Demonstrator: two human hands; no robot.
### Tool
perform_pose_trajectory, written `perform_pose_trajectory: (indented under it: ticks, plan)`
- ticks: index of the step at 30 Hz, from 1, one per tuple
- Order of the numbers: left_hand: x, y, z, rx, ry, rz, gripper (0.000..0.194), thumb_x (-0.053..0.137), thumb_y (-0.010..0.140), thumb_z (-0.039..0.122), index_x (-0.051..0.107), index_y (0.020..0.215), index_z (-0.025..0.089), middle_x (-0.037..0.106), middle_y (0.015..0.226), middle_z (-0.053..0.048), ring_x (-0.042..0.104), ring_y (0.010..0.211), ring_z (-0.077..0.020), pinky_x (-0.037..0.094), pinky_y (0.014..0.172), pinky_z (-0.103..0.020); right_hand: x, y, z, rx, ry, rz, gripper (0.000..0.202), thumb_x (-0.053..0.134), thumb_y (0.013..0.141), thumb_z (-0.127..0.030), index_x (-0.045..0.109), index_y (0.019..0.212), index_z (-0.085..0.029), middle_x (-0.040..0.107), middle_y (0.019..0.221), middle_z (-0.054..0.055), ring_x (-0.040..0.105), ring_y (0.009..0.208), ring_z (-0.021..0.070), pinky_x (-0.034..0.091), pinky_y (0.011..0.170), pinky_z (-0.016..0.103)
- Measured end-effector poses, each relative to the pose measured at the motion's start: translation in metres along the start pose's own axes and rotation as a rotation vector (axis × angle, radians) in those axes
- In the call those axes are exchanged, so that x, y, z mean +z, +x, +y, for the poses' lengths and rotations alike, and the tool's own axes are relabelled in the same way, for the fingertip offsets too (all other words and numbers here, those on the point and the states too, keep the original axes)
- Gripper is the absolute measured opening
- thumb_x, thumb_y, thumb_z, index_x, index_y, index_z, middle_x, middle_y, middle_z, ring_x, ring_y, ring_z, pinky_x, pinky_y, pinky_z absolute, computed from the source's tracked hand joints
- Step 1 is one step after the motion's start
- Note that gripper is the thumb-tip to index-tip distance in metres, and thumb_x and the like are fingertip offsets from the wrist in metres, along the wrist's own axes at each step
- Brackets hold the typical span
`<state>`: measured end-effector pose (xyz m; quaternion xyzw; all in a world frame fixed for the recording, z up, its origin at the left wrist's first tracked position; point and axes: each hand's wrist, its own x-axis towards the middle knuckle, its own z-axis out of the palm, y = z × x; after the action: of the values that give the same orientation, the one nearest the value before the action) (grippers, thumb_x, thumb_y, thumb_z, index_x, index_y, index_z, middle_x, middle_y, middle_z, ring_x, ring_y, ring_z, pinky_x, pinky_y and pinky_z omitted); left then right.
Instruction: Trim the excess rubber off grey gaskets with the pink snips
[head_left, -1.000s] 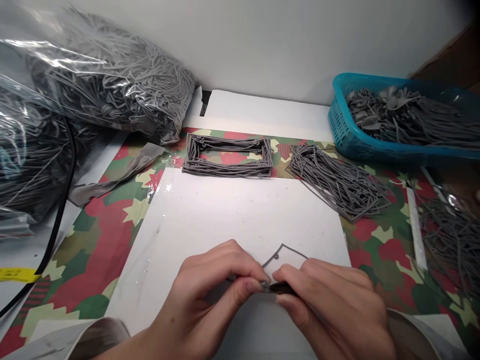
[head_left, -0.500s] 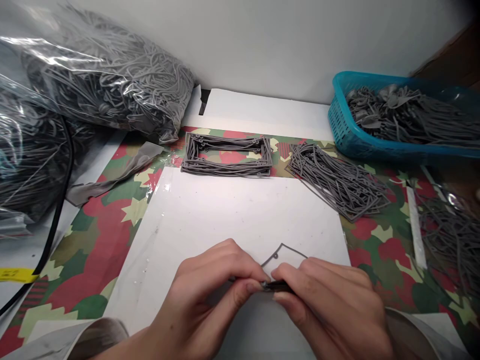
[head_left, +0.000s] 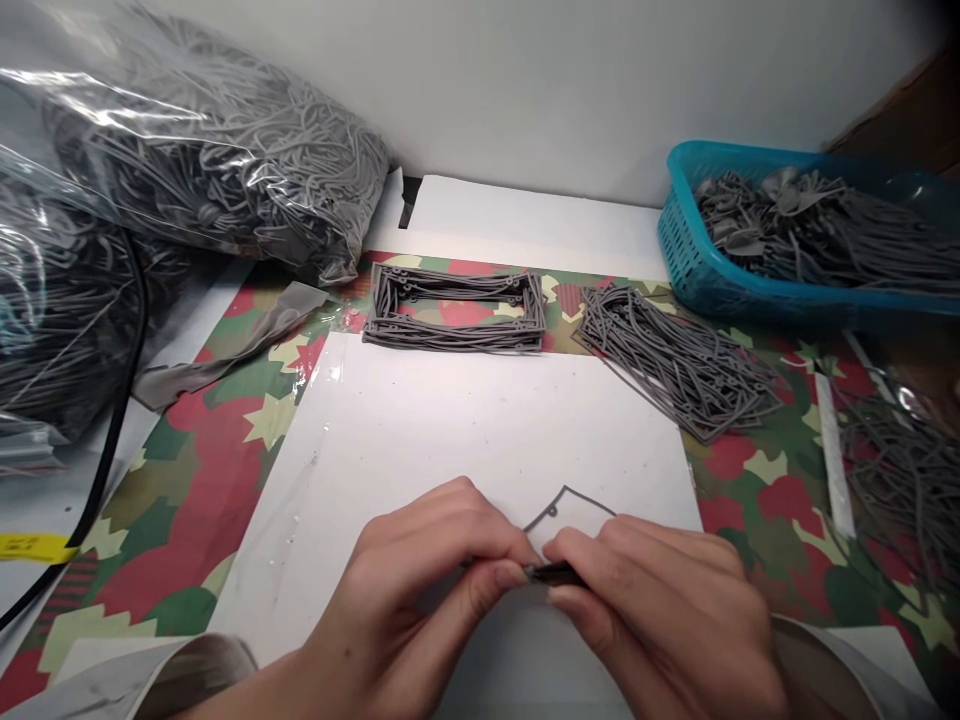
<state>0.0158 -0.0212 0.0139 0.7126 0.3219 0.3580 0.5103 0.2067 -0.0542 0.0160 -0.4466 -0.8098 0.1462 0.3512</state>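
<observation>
A thin grey rubber gasket (head_left: 553, 510) is pinched between the thumb and forefinger of my left hand (head_left: 427, 570). One cornered part of it, with a small ring, shows above the white sheet beyond my fingers. My right hand (head_left: 660, 600) grips dark tweezers (head_left: 561, 572), mostly hidden by the fingers. Their tip meets the gasket's edge right at my left fingertips. Farther back, similar gaskets (head_left: 454, 340) are stacked as a neat rectangular frame. A looser heap of gaskets (head_left: 675, 360) lies to its right.
Clear bags (head_left: 300, 150) full of grey rubber parts bulge at the left, beside a black cable (head_left: 120, 420). At the back right stands a blue basket (head_left: 679, 240) of grey strips. More thin strips (head_left: 907, 490) lie at the right edge. White paper (head_left: 450, 430) covers the patterned mat.
Both hands stay almost in place with the gasket pinched between them. Only the tweezers and fingertips shift very slightly.
</observation>
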Motion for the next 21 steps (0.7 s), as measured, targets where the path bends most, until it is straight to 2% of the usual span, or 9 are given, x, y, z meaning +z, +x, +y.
perform_pose_trajectory:
  ticks: [8,17,21]
  plan:
    - [0.0007,0.0024,-0.0003,-0.038,-0.014,-0.017,0.020,0.048,0.091,0.009,0.062,0.080,0.017,0.065,0.072,-0.004,0.059,0.067,-0.0142,0.047,0.061,-0.022,-0.0027,0.0018,-0.0030,0.008,-0.011,-0.022,0.013,0.052,0.093,-0.016,0.064,0.089,-0.013,0.054,0.056,-0.001,0.046,0.047,0.0110,0.033,0.044,0.026]
    - [-0.0019,-0.0015,0.0010,-0.034,0.014,-0.021,0.021,0.047,0.091,0.008,0.062,0.080,0.018,0.063,0.071,-0.002,0.057,0.066,-0.0127,0.046,0.061,-0.021,-0.0022,0.0042,-0.0019,-0.001,-0.004,-0.023,0.014,0.053,0.092,-0.015,0.065,0.086,-0.011,0.052,0.054,-0.001,0.045,0.045,0.0113,0.031,0.043,0.027]
    - [0.0005,0.0007,0.0000,-0.026,-0.005,-0.019,0.020,0.047,0.091,0.008,0.061,0.079,0.018,0.063,0.072,-0.002,0.057,0.068,-0.0124,0.046,0.062,-0.021,-0.0026,0.0029,-0.0022,0.003,-0.014,-0.019,0.011,0.052,0.092,-0.014,0.063,0.091,-0.012,0.055,0.056,-0.001,0.047,0.046,0.0109,0.033,0.043,0.026]
